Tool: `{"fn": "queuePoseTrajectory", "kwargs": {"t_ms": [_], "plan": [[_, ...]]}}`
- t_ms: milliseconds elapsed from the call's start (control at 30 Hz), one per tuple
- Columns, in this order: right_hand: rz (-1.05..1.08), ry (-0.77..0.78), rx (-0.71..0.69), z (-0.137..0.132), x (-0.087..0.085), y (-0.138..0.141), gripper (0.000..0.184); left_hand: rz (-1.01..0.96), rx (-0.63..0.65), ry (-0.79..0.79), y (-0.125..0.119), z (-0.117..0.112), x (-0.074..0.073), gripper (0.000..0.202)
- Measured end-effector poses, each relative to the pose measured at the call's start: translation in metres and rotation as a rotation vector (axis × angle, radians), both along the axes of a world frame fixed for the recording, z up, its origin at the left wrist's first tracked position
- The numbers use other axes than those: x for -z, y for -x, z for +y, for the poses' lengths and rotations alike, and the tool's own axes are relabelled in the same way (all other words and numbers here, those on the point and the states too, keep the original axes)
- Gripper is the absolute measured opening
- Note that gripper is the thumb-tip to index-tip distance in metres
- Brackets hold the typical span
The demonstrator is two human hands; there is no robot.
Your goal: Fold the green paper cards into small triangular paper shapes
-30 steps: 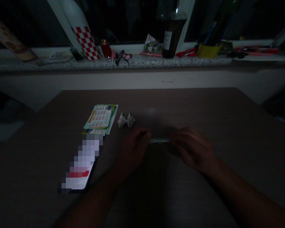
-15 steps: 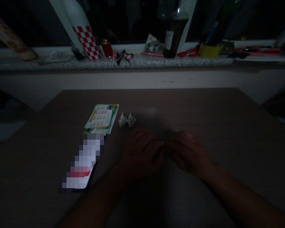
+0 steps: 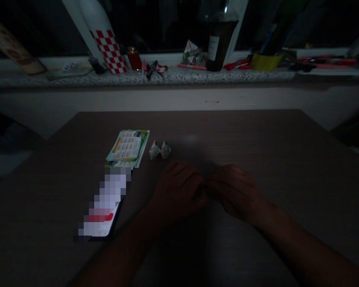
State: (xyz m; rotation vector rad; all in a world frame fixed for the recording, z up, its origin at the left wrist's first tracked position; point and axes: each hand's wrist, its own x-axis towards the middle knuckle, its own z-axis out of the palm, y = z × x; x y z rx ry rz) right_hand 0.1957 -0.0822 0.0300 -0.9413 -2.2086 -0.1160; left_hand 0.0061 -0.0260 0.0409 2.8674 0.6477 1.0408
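Observation:
My left hand (image 3: 181,186) and my right hand (image 3: 235,189) meet over the middle of the table, fingertips touching. Both have curled, closed fingers, and whatever is pinched between them is hidden by the fingers and the dark. Just beyond my left hand stand two small folded paper pieces (image 3: 160,150), pointed at the top and side by side. To their left lies a stack of printed cards (image 3: 127,146) with green edges and rows of red print.
A lit phone (image 3: 103,229), partly blurred out, lies left of my left forearm against the cards. Behind the table (image 3: 257,135), a speckled sill (image 3: 179,79) carries a checkered bottle (image 3: 110,50), a dark bottle (image 3: 217,46), a small red jar (image 3: 134,59) and a yellow holder (image 3: 266,62).
My fingertips have drawn closer together. A tiny greenish bit that showed between them is now covered. The cards, phone and folded pieces stay where they were.

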Motion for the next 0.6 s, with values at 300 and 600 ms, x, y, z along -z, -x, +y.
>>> {"fn": "queuePoseTrajectory", "kwargs": {"t_ms": [300, 600], "plan": [[0.035, -0.052, 0.052, 0.002, 0.001, -0.004, 0.017, 0.053, -0.052, 0.057, 0.005, 0.007, -0.002, 0.003], [0.062, -0.045, 0.147, 0.002, -0.007, -0.015, 0.014, 0.122, -0.131, 0.095, 0.015, 0.016, -0.004, 0.003]]}}
